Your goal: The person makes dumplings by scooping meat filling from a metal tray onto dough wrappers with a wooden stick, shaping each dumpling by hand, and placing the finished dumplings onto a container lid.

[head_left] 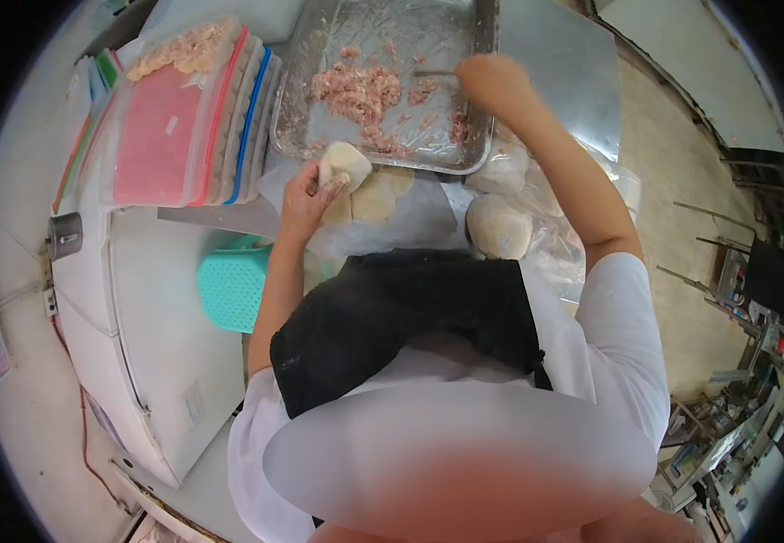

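My left hand point(303, 201) is closed on a round, pale dough wrapper point(346, 163), held up at the tray's near edge. In my right hand point(493, 83) is the handle of a thin stick-like tool point(434, 72), which reaches leftward over the large metal tray point(381, 161). Its tip lies close to some minced meat; the exact shape of the tip is too small to tell. A mound of pink minced meat point(360, 94) sits in the tray's left half, with scattered bits around it. More flat wrappers point(375, 199) lie below my left hand on plastic sheeting.
Stacked lidded containers point(161, 136), with filled pieces on top, stand left of the tray. Several plastic bags surround a pale dough ball point(498, 226) at the near right. A turquoise basket point(233, 288) is beside my left forearm. Sheet metal point(559, 77) covers the table's right side.
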{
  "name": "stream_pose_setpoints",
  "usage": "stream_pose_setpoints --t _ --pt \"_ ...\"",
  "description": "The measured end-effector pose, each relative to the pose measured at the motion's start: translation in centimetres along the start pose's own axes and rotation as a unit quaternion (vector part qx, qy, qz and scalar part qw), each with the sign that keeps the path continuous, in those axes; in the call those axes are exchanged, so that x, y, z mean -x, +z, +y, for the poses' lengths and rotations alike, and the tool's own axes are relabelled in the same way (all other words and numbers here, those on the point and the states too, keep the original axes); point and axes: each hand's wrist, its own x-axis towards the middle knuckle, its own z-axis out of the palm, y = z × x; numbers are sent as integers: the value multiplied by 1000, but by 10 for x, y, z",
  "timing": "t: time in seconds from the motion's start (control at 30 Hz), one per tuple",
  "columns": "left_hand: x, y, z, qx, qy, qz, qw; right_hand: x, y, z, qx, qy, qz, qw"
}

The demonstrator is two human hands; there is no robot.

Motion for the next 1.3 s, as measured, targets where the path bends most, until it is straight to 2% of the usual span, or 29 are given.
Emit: stream_pose_setpoints --t 0.1,0.2,0.27,0.3,0.4,0.43,0.5,0.53,0.6,0.63,0.67,0.77,0.87,0.93,0.97,1.03,1.13,1.23,1.3 --pt "-25 -15 3 -18 43 73 996 32 16 -58 -36 -102 -18 994" --pt "-59 -39 3 223 -37 138 964 32 -22 -61 -21 -76 -93 993" --pt "-79 -53 9 -10 94 135 986 11 -17 -23 23 4 -65 998" --pt "-90 -56 9 -126 161 129 970 4 -15 -10 48 46 -49 997" --pt "-121 -54 -8 -21 163 127 978 24 -2 -27 26 -4 -50 998" --pt "-127 -54 -14 -57 177 140 972 36 14 -44 11 -23 -56 998" --pt "-137 -50 -26 -128 207 162 956 48 -32 -90 -20 -42 -179 983" --pt "-136 -48 -28 -143 192 150 959 40 -38 -84 -16 -12 -184 983" --pt "-137 -46 -26 -191 252 142 938 25 -41 -62 -12 48 -195 980" --pt "-136 -46 -26 -214 280 139 925 16 -31 -43 3 68 -145 987" --pt "-136 -48 -30 -224 250 125 934 5 -19 -23 20 86 -94 992" --pt "-129 -46 -18 -139 243 150 948 -24 3 11 74 85 -28 993" --pt "-128 -49 -16 -132 239 139 952 -17 26 -5 16 49 44 998" --pt "-127 -50 -16 -95 219 149 960 6 22 -34 4 -30 -36 999" --pt "-127 -51 -17 -77 206 153 963 12 -12 -70 45 -13 -105 993" --pt "-131 -55 -26 -54 183 151 970 16 -42 -97 42 -7 -225 973" --pt "-126 -57 -23 -37 189 145 971 3 -42 -64 33 92 -183 978" --pt "-129 -59 -34 -69 209 139 966 2 -16 -38 117 142 -128 975" --pt "-136 -60 -37 -74 218 137 963 22 -25 -76 24 92 -85 992"
